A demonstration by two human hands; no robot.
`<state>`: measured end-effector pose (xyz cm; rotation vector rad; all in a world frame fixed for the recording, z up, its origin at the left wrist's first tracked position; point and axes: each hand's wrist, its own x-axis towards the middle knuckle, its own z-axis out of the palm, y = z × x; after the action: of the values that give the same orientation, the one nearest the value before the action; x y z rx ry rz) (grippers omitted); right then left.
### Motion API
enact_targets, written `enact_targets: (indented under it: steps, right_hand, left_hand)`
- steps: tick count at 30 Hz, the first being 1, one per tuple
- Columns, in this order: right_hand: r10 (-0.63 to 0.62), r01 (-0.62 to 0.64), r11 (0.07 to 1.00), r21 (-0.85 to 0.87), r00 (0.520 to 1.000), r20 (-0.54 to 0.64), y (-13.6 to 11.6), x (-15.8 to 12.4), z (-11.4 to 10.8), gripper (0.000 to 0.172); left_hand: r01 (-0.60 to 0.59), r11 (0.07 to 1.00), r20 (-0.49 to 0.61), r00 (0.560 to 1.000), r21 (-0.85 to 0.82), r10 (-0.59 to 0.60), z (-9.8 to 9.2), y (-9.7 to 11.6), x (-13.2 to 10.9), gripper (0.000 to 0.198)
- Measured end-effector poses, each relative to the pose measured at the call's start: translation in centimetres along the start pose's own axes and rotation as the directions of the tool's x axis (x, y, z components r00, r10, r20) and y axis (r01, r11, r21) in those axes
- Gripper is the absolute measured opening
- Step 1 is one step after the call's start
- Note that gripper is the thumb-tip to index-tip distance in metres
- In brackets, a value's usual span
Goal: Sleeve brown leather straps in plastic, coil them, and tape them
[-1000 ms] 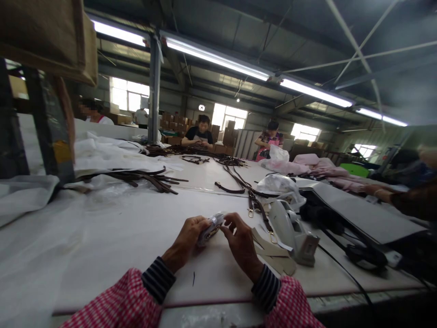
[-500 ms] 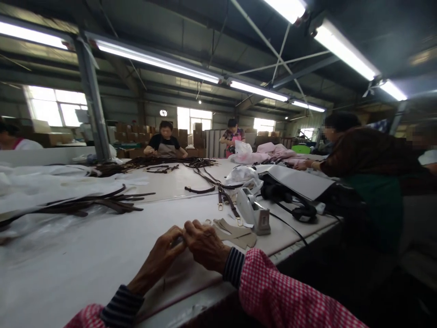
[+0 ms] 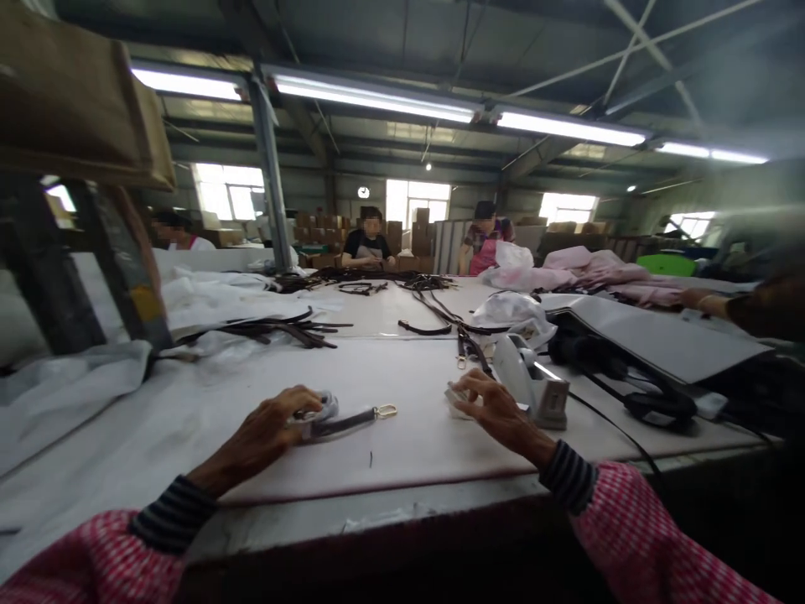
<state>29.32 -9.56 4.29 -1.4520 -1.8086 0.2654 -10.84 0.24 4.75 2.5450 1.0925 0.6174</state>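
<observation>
My left hand (image 3: pixel 272 429) rests on the white table (image 3: pixel 408 436) with its fingers curled round a small bundle in clear wrap (image 3: pixel 319 411). A short dark strap with a gold clasp (image 3: pixel 352 418) sticks out of that bundle to the right. My right hand (image 3: pixel 496 407) lies further right, fingers bent over a stack of flat beige cut pieces (image 3: pixel 454 399). It sits just left of a white tape dispenser (image 3: pixel 533 382).
Dark leather straps (image 3: pixel 277 327) lie in piles across the table. Crumpled clear plastic (image 3: pixel 512 312), a grey board (image 3: pixel 654 340) and black cables (image 3: pixel 654 407) are at the right. A co-worker's arm (image 3: pixel 748 304) reaches in there. Other people sit at the far end.
My hands were together on the wrapped bundle. Now they are apart: the left keeps the bundle, the right has moved over to the beige pieces. The strap with the clasp now shows.
</observation>
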Motion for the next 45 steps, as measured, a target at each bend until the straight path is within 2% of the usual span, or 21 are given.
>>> enact_targets:
  steps: [3,7,9,12,17,22,25,27,29,32,35,37,40,45]
  right_hand:
    - [-0.001,-0.001,0.999,0.035,0.998,0.057,-0.8,-0.5,0.6,0.014]
    - [-0.029,0.027,0.999,0.021,0.990,0.138,-1.6,-0.9,1.7,0.009]
    - [-0.045,0.046,0.999,0.002,0.981,0.188,-1.6,-1.3,2.2,0.007]
    - [-0.053,0.058,0.998,-0.013,0.966,0.254,-1.6,-1.9,2.7,0.008]
    - [-0.059,0.055,0.998,0.022,0.950,0.307,-2.8,-1.6,3.7,0.020]
    - [-0.071,0.057,0.996,0.068,0.969,0.237,-5.7,-0.3,5.2,0.011]
    - [-0.070,0.051,0.994,0.096,0.975,0.209,-7.2,0.3,6.1,0.009]
    - [-0.074,0.051,0.992,0.116,0.976,0.204,-7.8,0.4,6.5,0.011]
    - [-0.080,0.057,0.992,0.115,0.975,0.206,-8.0,0.3,6.7,0.016]
    - [-0.066,0.045,0.994,0.097,0.973,0.221,-7.4,-0.2,6.9,0.020]
    - [-0.017,-0.011,0.995,0.100,0.961,0.276,-6.4,-1.1,7.2,0.022]
    - [0.021,-0.048,0.995,0.086,0.957,0.290,-6.0,-1.8,7.5,0.022]
    - [0.046,-0.067,0.995,0.073,0.965,0.259,-6.0,-2.5,7.9,0.023]
    - [0.049,-0.079,0.990,0.118,0.969,0.242,-6.1,-2.8,8.1,0.023]
  left_hand:
    - [0.017,0.994,-0.032,0.999,0.107,-0.013,2.0,2.3,1.9,0.024]
    - [-0.100,0.936,-0.012,0.994,0.336,0.111,6.2,5.7,4.9,0.022]
    - [-0.125,0.929,-0.010,0.991,0.348,0.137,7.6,6.5,5.8,0.017]
    - [-0.128,0.941,-0.022,0.990,0.312,0.142,8.4,6.3,6.2,0.019]
    - [-0.081,0.984,-0.076,0.993,0.159,0.094,7.7,5.0,5.2,0.008]
    - [-0.111,0.991,-0.101,0.989,-0.073,0.104,6.4,5.5,2.6,0.009]
    - [-0.086,0.958,-0.096,0.993,-0.274,0.061,5.5,5.5,1.0,0.016]
    - [-0.040,0.892,-0.099,0.995,-0.450,-0.005,4.7,5.2,0.3,0.017]
    - [-0.019,0.854,-0.124,0.991,-0.519,-0.053,3.8,4.7,-0.1,0.019]
    - [-0.037,0.945,-0.114,0.993,-0.326,-0.001,2.5,3.5,-0.5,0.022]
    - [-0.019,0.995,0.030,0.999,-0.101,0.022,2.0,2.4,-0.8,0.030]
    - [0.012,0.998,0.083,0.997,-0.066,-0.006,2.0,2.0,-0.9,0.040]
    - [0.018,0.997,0.104,0.995,-0.079,-0.010,2.0,1.6,-0.9,0.048]
    - [0.030,0.997,0.071,0.997,-0.069,-0.025,2.0,1.8,-0.9,0.055]
